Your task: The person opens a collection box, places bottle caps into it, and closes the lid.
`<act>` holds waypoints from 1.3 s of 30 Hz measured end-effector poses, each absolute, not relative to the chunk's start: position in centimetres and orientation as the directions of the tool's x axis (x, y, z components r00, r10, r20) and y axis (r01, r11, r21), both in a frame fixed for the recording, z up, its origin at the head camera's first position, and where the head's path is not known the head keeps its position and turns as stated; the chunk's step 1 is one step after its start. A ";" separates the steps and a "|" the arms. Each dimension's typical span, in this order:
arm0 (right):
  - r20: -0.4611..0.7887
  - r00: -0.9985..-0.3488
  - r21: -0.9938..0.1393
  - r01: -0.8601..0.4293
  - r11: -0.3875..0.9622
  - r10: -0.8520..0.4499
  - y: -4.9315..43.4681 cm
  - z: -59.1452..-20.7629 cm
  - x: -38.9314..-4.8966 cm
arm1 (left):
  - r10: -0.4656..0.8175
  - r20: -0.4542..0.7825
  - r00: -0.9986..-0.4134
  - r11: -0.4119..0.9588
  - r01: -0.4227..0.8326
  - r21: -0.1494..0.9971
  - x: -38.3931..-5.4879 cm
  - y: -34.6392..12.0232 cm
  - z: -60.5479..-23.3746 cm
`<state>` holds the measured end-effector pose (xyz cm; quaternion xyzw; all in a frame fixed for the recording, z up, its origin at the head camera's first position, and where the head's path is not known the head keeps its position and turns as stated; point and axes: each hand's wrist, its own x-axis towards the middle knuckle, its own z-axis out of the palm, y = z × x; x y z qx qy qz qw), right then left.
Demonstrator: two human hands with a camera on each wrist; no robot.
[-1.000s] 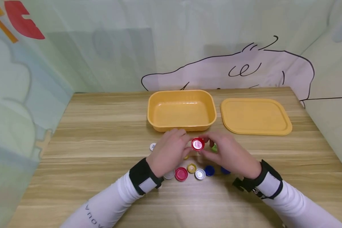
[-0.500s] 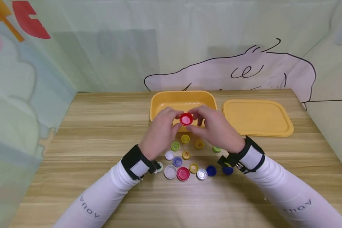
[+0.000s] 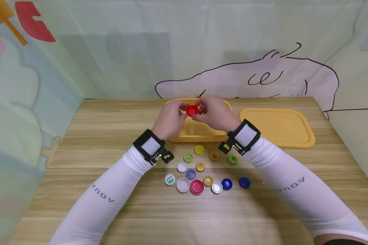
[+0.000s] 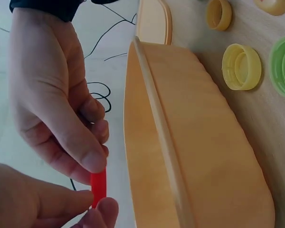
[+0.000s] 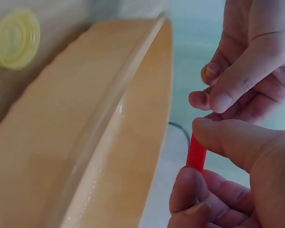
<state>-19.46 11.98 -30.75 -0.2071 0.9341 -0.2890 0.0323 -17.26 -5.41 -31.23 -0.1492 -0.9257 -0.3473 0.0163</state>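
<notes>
Over the yellow container (image 3: 199, 139), both hands hold a red bottle cap (image 3: 192, 110) between them. The left hand (image 3: 170, 117) pinches its left edge, while the right hand (image 3: 217, 114) pinches the right edge with thumb and finger. In the left wrist view the red cap (image 4: 99, 187) appears edge-on between the two sets of fingertips. The right thumb and a finger clamp the red cap (image 5: 196, 154) in the right wrist view, where the left fingertips' contact is hard to see. The container's rim (image 4: 156, 111) lies close beside the hands.
Several loose bottle caps lie in front of the container, among them a yellow cap (image 3: 199, 149), a crimson cap (image 3: 197, 187), a white-and-green cap (image 3: 169, 179) and a dark blue cap (image 3: 244, 182). A flat yellow lid (image 3: 277, 127) rests right of the container.
Both hands have carried the red cap away from the body, from above the loose caps to above the container. It has shifted slightly left. The loose caps now show uncovered.
</notes>
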 end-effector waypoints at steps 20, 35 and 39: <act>-0.222 -0.909 -0.530 -0.192 0.826 -0.353 11.0 -33.7 -23.4 | 0.211 -0.192 -0.959 0.683 0.004 0.730 -20.1 -4.7 -33.3; -0.030 -0.885 -0.549 -0.373 0.748 -0.464 11.6 -31.8 -19.5 | 0.287 -0.034 -0.957 0.601 0.153 0.785 -17.0 -6.0 -32.0; 0.012 -0.868 -0.543 -0.423 0.725 -0.497 11.7 -31.2 -18.0 | 0.332 -0.002 -0.943 0.612 0.214 0.761 -15.4 -6.4 -31.5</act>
